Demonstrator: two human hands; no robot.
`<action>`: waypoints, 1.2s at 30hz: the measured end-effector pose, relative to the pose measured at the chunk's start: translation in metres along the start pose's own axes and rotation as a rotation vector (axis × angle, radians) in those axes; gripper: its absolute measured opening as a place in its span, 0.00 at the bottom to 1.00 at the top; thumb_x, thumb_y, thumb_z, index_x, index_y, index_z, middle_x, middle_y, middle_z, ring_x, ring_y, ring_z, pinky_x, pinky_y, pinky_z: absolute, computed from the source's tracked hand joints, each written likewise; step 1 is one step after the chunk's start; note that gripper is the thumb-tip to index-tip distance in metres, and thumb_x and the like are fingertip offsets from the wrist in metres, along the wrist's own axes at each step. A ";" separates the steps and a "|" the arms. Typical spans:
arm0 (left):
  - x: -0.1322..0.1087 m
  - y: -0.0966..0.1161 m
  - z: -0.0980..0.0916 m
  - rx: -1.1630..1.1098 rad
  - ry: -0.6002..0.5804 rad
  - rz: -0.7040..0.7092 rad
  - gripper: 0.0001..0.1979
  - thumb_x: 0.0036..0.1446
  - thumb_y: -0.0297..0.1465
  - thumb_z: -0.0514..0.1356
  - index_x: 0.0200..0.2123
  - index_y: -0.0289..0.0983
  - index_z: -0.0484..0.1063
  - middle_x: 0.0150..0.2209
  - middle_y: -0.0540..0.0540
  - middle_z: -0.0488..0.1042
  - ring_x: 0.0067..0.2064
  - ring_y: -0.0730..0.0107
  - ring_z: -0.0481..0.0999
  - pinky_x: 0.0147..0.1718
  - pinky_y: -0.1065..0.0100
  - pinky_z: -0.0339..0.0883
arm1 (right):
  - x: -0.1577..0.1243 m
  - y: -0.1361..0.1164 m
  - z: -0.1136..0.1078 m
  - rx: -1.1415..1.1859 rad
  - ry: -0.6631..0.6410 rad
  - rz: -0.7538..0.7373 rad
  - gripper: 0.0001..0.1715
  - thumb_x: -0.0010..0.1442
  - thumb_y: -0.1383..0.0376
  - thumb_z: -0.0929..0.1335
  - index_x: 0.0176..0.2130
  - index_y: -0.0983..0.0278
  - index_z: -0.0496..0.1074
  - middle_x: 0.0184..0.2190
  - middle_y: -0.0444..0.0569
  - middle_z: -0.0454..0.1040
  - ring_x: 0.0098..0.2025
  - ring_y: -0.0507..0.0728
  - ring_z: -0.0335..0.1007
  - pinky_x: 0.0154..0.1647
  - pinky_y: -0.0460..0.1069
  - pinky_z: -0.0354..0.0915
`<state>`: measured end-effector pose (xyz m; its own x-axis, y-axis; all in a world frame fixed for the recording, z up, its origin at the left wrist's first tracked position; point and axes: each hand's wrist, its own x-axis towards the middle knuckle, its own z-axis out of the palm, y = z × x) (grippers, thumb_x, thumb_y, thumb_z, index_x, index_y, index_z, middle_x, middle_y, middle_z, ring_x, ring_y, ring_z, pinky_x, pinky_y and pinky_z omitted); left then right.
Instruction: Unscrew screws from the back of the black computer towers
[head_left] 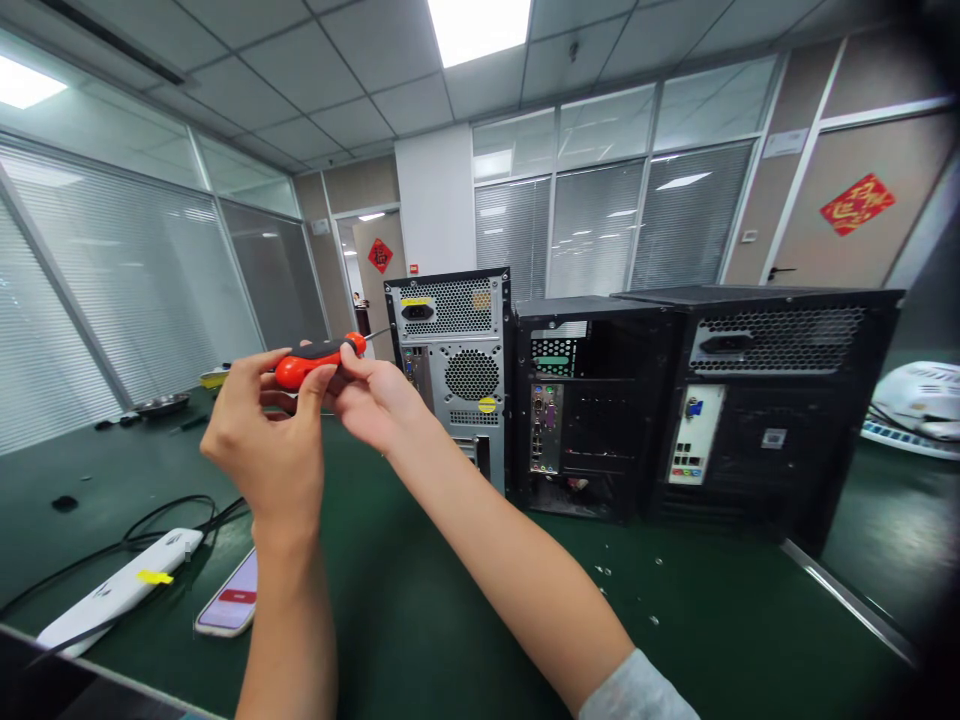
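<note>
Both of my hands are on a screwdriver [311, 362] with a red and black handle. My left hand [270, 425] grips the butt of the handle between thumb and fingers. Around its front end, by the red collar, are the fingers of my right hand [367, 395]. The thin shaft points away toward the upper left edge of a silver-backed computer tower [471, 372]. Whether the tip touches a screw there is too small to tell. That tower stands upright with its rear panel facing me.
Right of it stand a black tower [592, 420] with an open bay and a larger black case [787, 400]. A white power strip [120, 590], black cables and a phone [229, 600] lie at left. Small screws [654, 620] are scattered on the green table [420, 620].
</note>
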<state>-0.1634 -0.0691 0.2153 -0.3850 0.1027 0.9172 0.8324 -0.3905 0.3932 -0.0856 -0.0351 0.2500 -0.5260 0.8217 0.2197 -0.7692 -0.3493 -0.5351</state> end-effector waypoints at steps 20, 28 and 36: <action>0.002 0.000 -0.001 0.033 -0.009 0.080 0.18 0.51 0.42 0.61 0.44 0.41 0.72 0.36 0.48 0.73 0.29 0.74 0.68 0.28 0.72 0.62 | 0.002 -0.001 -0.006 -0.005 -0.014 -0.033 0.19 0.61 0.75 0.57 0.24 0.65 0.67 0.19 0.44 0.70 0.23 0.50 0.66 0.38 0.50 0.68; 0.003 -0.001 -0.004 0.049 -0.024 0.115 0.18 0.52 0.40 0.60 0.45 0.40 0.72 0.34 0.48 0.72 0.30 0.74 0.67 0.27 0.73 0.60 | -0.002 -0.001 -0.003 -0.010 -0.030 -0.035 0.18 0.62 0.72 0.59 0.23 0.65 0.66 0.19 0.43 0.69 0.26 0.51 0.68 0.40 0.50 0.68; 0.004 -0.002 -0.005 0.049 -0.041 0.126 0.17 0.52 0.36 0.61 0.46 0.40 0.72 0.37 0.46 0.72 0.32 0.73 0.68 0.27 0.71 0.62 | -0.001 0.001 -0.004 -0.021 -0.037 -0.052 0.15 0.59 0.75 0.60 0.24 0.65 0.66 0.20 0.43 0.69 0.27 0.50 0.67 0.40 0.50 0.67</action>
<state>-0.1682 -0.0722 0.2176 -0.2606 0.0929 0.9610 0.8921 -0.3575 0.2765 -0.0842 -0.0345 0.2462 -0.4990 0.8209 0.2778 -0.7881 -0.2965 -0.5394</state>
